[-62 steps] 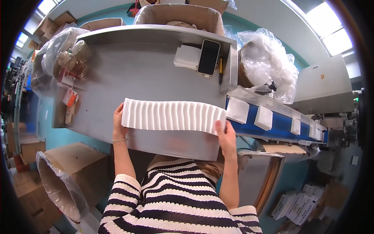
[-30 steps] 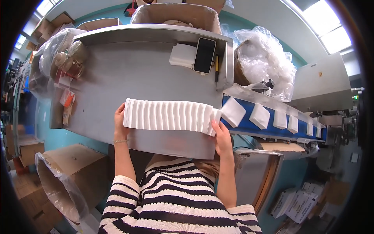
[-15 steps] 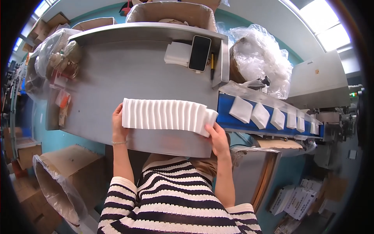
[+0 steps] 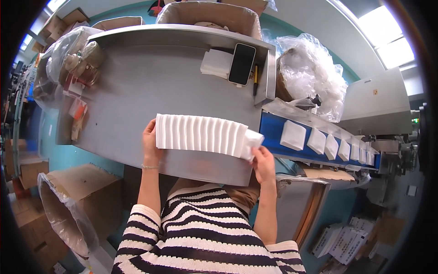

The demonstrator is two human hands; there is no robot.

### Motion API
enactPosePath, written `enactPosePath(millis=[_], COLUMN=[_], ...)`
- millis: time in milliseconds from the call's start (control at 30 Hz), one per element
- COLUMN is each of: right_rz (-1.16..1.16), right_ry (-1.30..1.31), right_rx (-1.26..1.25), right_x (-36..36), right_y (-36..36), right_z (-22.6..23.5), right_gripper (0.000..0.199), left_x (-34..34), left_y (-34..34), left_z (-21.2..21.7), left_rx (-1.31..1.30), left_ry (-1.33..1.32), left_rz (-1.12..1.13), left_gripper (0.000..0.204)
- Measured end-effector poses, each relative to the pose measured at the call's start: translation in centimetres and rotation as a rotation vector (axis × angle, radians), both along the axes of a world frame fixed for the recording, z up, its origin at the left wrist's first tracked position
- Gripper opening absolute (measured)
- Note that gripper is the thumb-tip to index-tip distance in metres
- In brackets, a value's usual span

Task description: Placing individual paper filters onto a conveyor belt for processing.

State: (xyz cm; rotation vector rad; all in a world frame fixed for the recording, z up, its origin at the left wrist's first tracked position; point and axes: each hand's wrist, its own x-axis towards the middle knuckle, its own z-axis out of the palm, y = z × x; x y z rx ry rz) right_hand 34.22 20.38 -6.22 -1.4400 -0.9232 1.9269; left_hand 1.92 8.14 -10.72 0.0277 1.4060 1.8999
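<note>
A row of folded white pads (image 4: 198, 134), packed upright side by side, lies across the near part of the grey metal table. My left hand (image 4: 150, 140) is closed around its left end, the thumb in front and the fingers partly hidden behind. At the right end, one more folded white pad (image 4: 254, 140) sits tilted and a little out of line with the others. My right hand (image 4: 264, 165) pinches this pad at its lower right corner. Further right, several similar white pads (image 4: 293, 135) lie spaced out on a blue conveyor belt (image 4: 270, 129).
At the table's back right are a phone (image 4: 242, 64), a white stack (image 4: 216, 63) and a yellow-black pen (image 4: 256, 80). Raised metal edges (image 4: 182, 32) bound the table. A clear plastic bag (image 4: 310, 73) bulges behind the belt; a lined carton (image 4: 82, 205) stands at lower left.
The whole view has shifted slightly, so the table and my hands appear further right. The end pad in my right hand now stands more askew from the row. Both hands keep their hold.
</note>
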Motion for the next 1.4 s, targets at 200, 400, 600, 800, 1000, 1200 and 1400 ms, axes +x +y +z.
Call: enactPosePath(millis=[200, 400, 600, 800, 1000, 1200, 1400], right_rz=[0.083, 0.196, -0.035, 0.180, -0.069, -0.090, -0.100], right_ry=[-0.238, -0.007, -0.064, 0.040, 0.081, 0.110, 0.117], right_rx=[0.309, -0.099, 0.132, -0.010, 0.017, -0.105, -0.138], right_x=[-2.9, -0.9, -2.3, -2.6, -1.2, -3.2, -2.6], right_y=[0.1, 0.0, 0.2, -0.3, 0.9, 0.7, 0.3], right_z=[0.7, 1.1, 0.5, 0.4, -0.8, 0.1, -1.7], right_gripper=[0.043, 0.031, 0.038, 0.040, 0.027, 0.028, 0.028], left_x=[1.1, 1.9, 2.6, 2.9, 2.7, 4.4, 6.4], left_y=[0.3, 1.0, 1.3, 1.2, 1.0, 0.6, 0.4], left_z=[-0.3, 3.1, 2.7, 3.1, 3.2, 7.7, 7.6], left_rx=[0.017, 0.036, -0.062, -0.094, -0.085, -0.287, -0.507], left_ry=[0.055, -0.066, 0.082, 0.132, 0.131, 0.570, 1.334], left_rz=[-0.045, 0.030, -0.071, -0.028, -0.130, -0.144, -0.285], left_gripper=[0.019, 0.033, 0.038, 0.037, 0.037, 0.050, 0.079])
